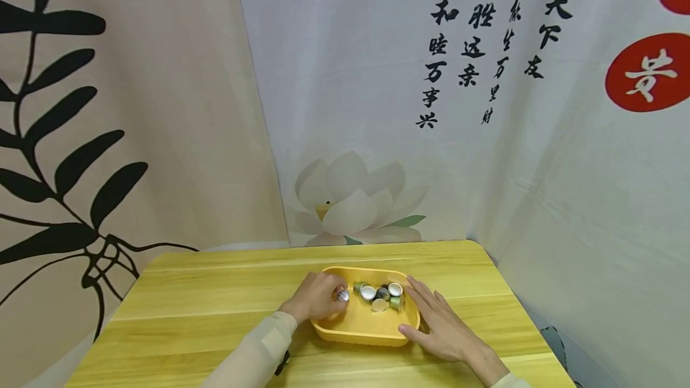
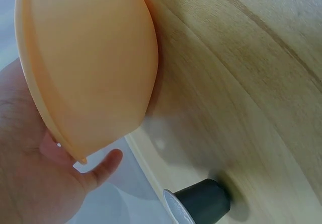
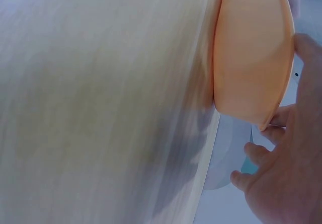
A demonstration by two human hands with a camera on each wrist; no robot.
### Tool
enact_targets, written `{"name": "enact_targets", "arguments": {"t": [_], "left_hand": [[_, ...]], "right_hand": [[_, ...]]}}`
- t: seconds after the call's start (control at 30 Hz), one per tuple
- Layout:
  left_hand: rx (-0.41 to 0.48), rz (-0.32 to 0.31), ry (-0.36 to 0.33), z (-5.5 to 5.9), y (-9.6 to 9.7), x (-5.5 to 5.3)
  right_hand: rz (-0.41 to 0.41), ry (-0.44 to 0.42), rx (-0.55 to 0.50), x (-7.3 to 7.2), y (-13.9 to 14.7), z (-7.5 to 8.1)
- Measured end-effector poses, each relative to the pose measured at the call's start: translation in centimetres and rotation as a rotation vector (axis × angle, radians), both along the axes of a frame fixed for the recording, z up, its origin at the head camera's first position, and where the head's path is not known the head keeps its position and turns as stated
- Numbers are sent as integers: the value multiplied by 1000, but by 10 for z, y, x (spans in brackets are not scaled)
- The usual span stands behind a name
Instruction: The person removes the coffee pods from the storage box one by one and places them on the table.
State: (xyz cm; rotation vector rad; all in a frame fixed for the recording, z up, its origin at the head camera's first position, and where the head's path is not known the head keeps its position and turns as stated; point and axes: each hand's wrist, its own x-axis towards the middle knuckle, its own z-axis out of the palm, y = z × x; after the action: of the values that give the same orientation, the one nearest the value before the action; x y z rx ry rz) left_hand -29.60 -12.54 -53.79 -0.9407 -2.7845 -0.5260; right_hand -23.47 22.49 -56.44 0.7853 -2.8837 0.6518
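Note:
A yellow plastic tray (image 1: pixel 361 338) sits on the table, its wall orange-tinted in both wrist views. My left hand (image 1: pixel 318 297) reaches over its left rim, fingers curled round a coffee capsule with a silver lid (image 1: pixel 342 296). Several more coffee capsules (image 1: pixel 380 294), green and dark with pale lids, lie grouped toward the tray's back right. Along the right rim rests my right hand (image 1: pixel 443 323), fingers extended and thumb at the front corner. A dark capsule (image 2: pixel 204 203) with a silver lid is outside the tray in the left wrist view.
The wooden table (image 1: pixel 215 310) has its far edge against a hanging cloth (image 1: pixel 366 106) with a lotus and black writing. Another cloth (image 1: pixel 178 106) with dark leaves hangs at the left. A dark object (image 1: pixel 283 364) shows beside the left sleeve.

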Motion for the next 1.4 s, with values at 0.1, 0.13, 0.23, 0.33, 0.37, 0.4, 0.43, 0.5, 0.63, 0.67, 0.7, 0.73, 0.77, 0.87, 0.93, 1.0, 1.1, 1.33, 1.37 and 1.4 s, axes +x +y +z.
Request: {"name": "enact_targets", "arguments": {"t": [0.1, 0.13, 0.23, 0.33, 0.37, 0.4, 0.43, 0.5, 0.63, 0.67, 0.7, 0.73, 0.77, 0.87, 0.93, 1.0, 1.1, 1.33, 1.37, 1.4], "left_hand": [[9, -1, 20, 1, 0, 0], [11, 2, 22, 1, 0, 0], [34, -2, 24, 3, -1, 1], [57, -11, 30, 6, -2, 2], [62, -17, 37, 7, -2, 3], [64, -23, 46, 8, -3, 4], [66, -28, 55, 8, -3, 4], [69, -35, 70, 10, -5, 5], [92, -46, 65, 13, -10, 8], [102, -48, 57, 15, -12, 9], [114, -50, 49, 16, -13, 10], [126, -51, 45, 17, -15, 11], [140, -53, 45, 19, -16, 13], [173, -48, 58, 23, -21, 16], [180, -37, 75, 26, -24, 19], [186, -24, 87, 29, -27, 22], [191, -9, 90, 33, -32, 26], [226, 18, 88, 37, -50, 35], [232, 24, 85, 37, -52, 36], [238, 32, 80, 38, -55, 37]], "right_hand": [[-2, -3, 3, 0, 0, 0], [-2, -4, 4, 0, 0, 0], [-2, -4, 5, 0, 0, 0], [1, -1, 2, 0, 0, 0], [1, 0, 1, 0, 0, 0], [2, 0, 0, 0, 0, 0], [3, 1, -1, 0, 0, 0], [4, 2, -3, 0, 0, 0], [2, 4, 0, 0, 0, 0], [1, 4, 0, 0, 0, 0], [0, 6, 1, 1, 0, 0], [0, 9, 2, 1, 0, 0], [-1, 11, 4, 1, 0, 0], [-1, 16, 8, 0, 0, 0], [-1, 16, 10, 0, 0, 0], [-2, 12, 13, 0, 0, 0], [-2, 15, 19, 0, 0, 0], [-1, 36, 28, 0, 0, 0], [-1, 39, 28, 0, 0, 0], [-1, 40, 28, 0, 0, 0]]}}
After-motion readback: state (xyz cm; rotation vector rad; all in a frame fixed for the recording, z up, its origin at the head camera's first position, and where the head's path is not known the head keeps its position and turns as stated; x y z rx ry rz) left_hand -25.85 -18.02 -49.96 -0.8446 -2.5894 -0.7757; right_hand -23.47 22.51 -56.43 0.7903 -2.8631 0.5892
